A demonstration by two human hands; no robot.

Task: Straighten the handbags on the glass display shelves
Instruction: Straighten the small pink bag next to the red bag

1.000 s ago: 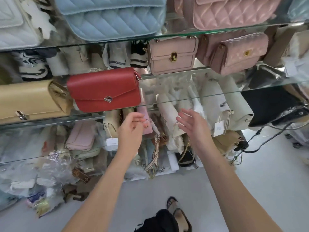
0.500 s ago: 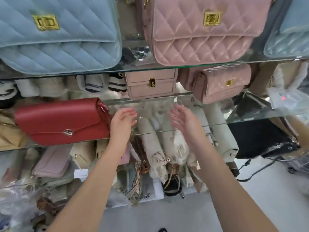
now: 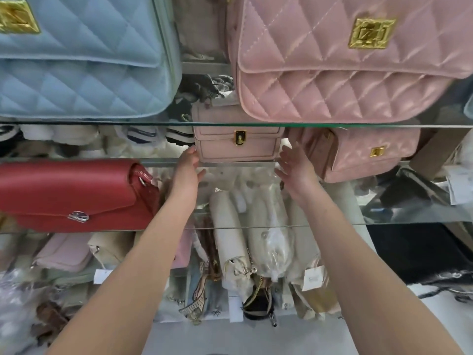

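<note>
The small pink handbag (image 3: 238, 147) with a gold clasp stands at the centre of the frame on the middle glass shelf (image 3: 163, 162). Its top is partly hidden behind the edge of the upper shelf (image 3: 76, 122) and the big quilted pink bag (image 3: 332, 73) above it. The left hand (image 3: 186, 172) reaches its lower left corner with fingers nearly straight, fingertips at the bag's edge. The right hand (image 3: 294, 170) is just off its right side, fingers spread wide; whether they touch it cannot be told. Right of it a smaller quilted pink bag (image 3: 371, 155) overhangs the shelf. A quilted blue bag (image 3: 76, 73) at upper left is cut off by the frame, as is the red bag (image 3: 71, 193) at the left edge. Below, cream bags (image 3: 230, 226) lie wrapped in plastic, blurred behind glass. The print on a paper tag (image 3: 311, 279) is too small to read.
</note>
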